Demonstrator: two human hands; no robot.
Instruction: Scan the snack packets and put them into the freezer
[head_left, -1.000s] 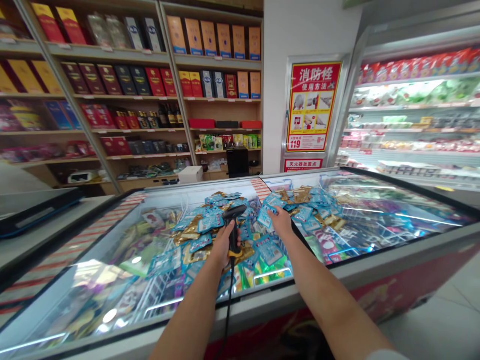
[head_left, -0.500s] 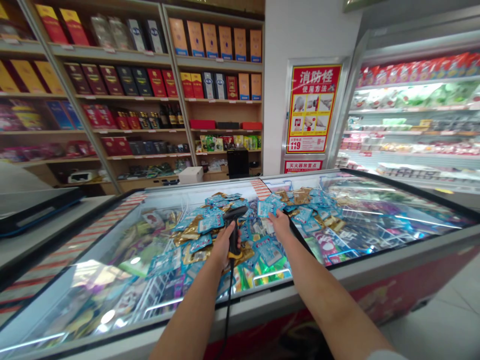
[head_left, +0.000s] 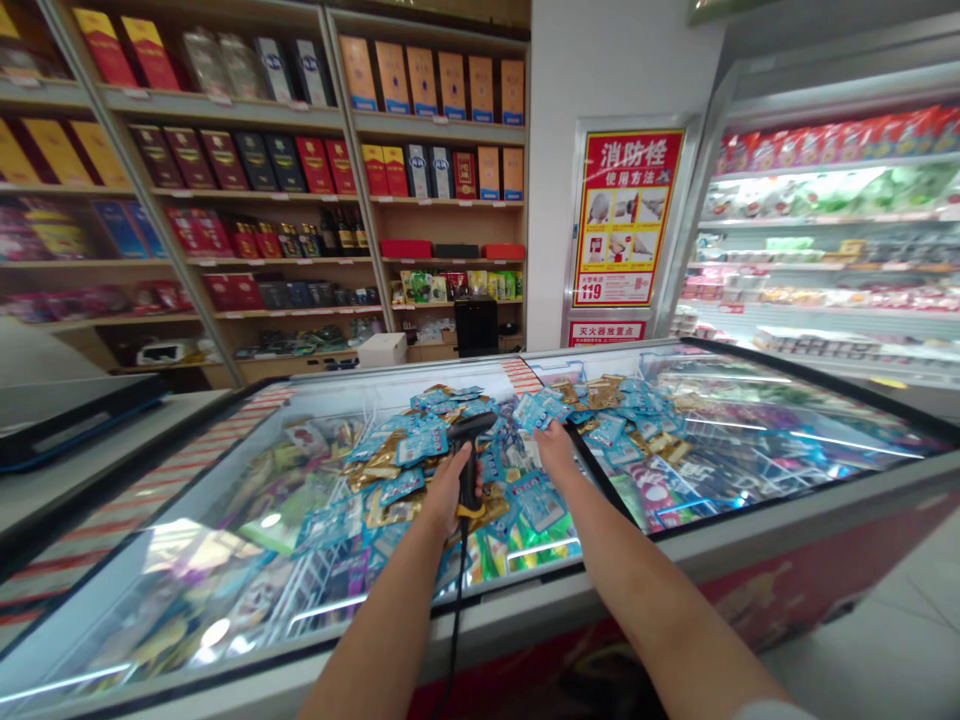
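Observation:
My left hand (head_left: 448, 488) is closed round the handle of a black barcode scanner (head_left: 469, 446), whose head points away from me and whose cable hangs down toward me. My right hand (head_left: 555, 443) reaches forward and pinches a small blue packet (head_left: 537, 409). Both hands are over a heap of several blue and gold packets (head_left: 409, 452) lying on the glass lid of a chest freezer (head_left: 750, 530).
Frozen goods show under the freezer's glass. Wooden shelves (head_left: 262, 110) with boxed goods stand behind, a red fire-hose poster (head_left: 624, 215) hangs on the wall, and an open chiller (head_left: 825, 230) is at the right. A grey counter (head_left: 67, 470) lies at the left.
My right hand has lifted the blue packet slightly up and away from me over the pile. The left hand and scanner have barely moved.

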